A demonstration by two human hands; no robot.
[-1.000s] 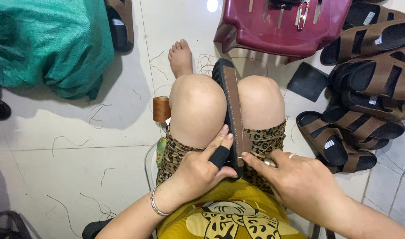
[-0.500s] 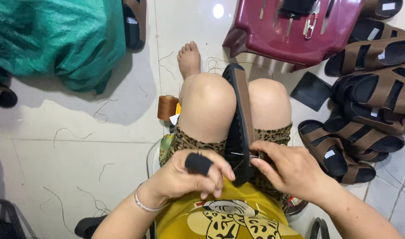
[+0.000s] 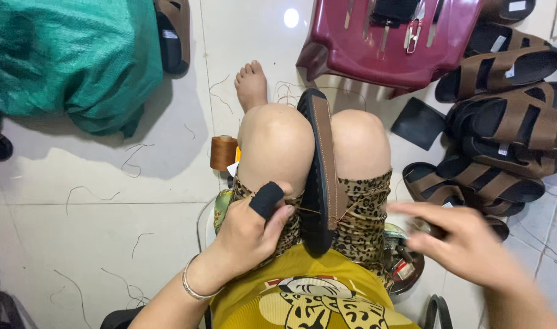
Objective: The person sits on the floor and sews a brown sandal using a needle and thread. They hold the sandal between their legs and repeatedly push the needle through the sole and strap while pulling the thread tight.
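Since half a second ago: right hand has swung out from the sole's edge to the right, now blurred; left hand has slid lower beside the sole.
Head view, sandal sole: black and brown, stood on edge, clamped between the person's knees, toe end pointing away.
Head view, left hand: thumb in a black guard, fingers curled and pressed against the sole's left face near its lower end.
Head view, right hand: well apart from the sole, fingers drawn together as if pinching; what it pinches I cannot tell through the blur.
Head view, thread: thin brown strand running taut from the sole's edge toward the right hand.
Head view, surroundings: brown thread spool on the tiled floor by the left knee; finished brown sandals heaped at right; maroon plastic stool ahead; green sack at left.
Step, as judged: pulling a stitch tight along the sole's rim.
Next move calls for: the left hand steady on the sole and the needle point brought back to the next hole on the stitch line.
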